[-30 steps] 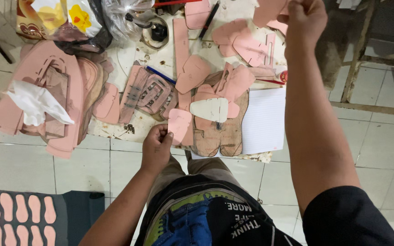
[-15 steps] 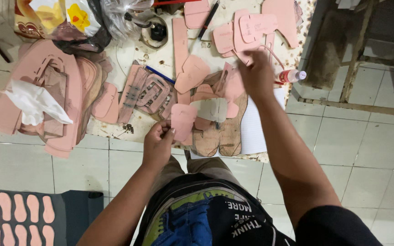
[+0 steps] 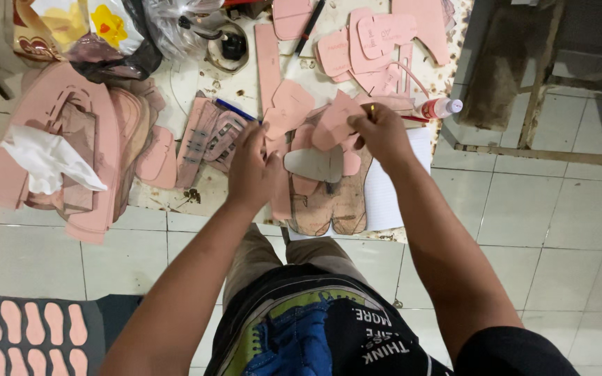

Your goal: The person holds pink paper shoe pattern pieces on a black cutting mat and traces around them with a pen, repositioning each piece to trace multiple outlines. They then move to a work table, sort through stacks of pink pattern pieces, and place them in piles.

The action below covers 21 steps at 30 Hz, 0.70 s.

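Beside the grey insole piece (image 3: 313,164) on the worktop (image 3: 196,195), the left hand (image 3: 252,170) pinches a pink cut piece (image 3: 281,198); right hand (image 3: 382,132) grips another pink piece (image 3: 332,122) above it. Sorting seems underway; aligning comes next.

Pink cut piece (image 3: 334,124), flat with rounded edges, tilted up off the board in the right hand (image 3: 382,132). Another pink piece (image 3: 280,186), long and narrow, sits under the left hand (image 3: 251,169), beside a grey oval piece (image 3: 313,164) lying flat on 2 brown sole-shaped patterns (image 3: 336,202).
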### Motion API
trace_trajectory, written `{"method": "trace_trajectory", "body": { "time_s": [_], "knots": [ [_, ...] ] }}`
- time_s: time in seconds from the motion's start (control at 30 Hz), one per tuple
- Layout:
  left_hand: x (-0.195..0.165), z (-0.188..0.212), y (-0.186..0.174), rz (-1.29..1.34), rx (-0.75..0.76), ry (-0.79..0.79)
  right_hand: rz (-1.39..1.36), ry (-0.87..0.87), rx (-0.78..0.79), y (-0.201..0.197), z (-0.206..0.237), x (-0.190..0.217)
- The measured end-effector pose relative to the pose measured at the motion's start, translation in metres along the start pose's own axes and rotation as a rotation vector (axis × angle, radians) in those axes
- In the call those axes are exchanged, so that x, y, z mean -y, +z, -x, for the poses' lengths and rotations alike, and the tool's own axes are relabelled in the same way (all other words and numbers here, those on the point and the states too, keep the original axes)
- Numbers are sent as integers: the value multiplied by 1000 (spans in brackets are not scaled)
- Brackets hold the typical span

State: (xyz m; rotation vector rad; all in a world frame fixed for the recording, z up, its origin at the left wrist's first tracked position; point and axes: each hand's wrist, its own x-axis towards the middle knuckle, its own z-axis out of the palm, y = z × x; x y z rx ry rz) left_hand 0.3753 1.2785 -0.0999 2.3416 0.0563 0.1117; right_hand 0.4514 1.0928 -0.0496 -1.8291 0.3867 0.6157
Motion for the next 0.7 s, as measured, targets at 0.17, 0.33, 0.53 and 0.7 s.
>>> {"method": "trace_trajectory", "body": {
  "time_s": [0.17, 0.33, 0.53, 0.7],
  "knots": [
    [-6, -24, -1, 20, 208, -262, 122, -2, -25, -13, 0, 5],
    [-15, -31, 3, -123, 201, -238, 688, -332, -185, -7, 1, 18],
    [-27, -6, 12, -115, 122, -101, 783, -624, -290, 20, -27, 49],
    [-20, 27, 5, 71, 119, -56, 1030, -474, -218, 20, -42, 57]
  ]
}}
